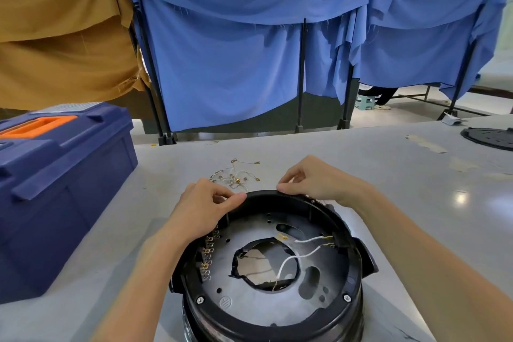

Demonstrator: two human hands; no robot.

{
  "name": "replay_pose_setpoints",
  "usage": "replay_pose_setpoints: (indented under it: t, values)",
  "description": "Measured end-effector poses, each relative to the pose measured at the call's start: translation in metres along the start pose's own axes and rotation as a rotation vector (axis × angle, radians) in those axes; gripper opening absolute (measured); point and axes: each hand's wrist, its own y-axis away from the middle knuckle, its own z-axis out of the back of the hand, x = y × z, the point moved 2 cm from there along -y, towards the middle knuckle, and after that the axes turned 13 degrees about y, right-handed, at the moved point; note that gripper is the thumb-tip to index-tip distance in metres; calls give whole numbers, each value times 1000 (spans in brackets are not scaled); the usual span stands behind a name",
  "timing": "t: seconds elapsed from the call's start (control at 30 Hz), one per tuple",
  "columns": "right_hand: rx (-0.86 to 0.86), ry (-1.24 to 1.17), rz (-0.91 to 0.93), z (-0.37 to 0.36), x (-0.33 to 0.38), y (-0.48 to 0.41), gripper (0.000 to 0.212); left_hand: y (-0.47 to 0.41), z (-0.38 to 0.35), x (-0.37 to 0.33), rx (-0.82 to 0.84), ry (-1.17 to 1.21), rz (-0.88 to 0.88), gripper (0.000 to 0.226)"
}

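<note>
Wires (308, 239) lie inside cooker base (277, 314); left hand (205, 208), right hand (313, 180) pinch rim (261, 193).

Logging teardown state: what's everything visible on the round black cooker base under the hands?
The cooker base sits open side up on the grey table. Its black, plastic-looking rim carries two hex screws and a lug on the right. Inside is a grey metal plate with a ragged central hole, two white wires and brass terminals along the left. The left hand and right hand each pinch the far rim.
</note>
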Motion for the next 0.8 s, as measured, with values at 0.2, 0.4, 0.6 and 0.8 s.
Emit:
replay_pose_setpoints:
  t: [0.2, 0.4, 0.6, 0.8]
  values:
    - [-26, 98, -19, 1, 8, -41, 26, -3, 1, 2, 23, 32, 8, 19]
    - [130, 316, 68, -18, 15, -67, 31, -1, 1, 0, 15, 30, 3, 21]
    - [159, 378, 48, -26, 19, -79, 38, 0, 1, -2, 24, 43, 8, 17]
    - [-122, 58, 24, -12, 17, -63, 29, 0, 2, -3, 15, 41, 25, 19]
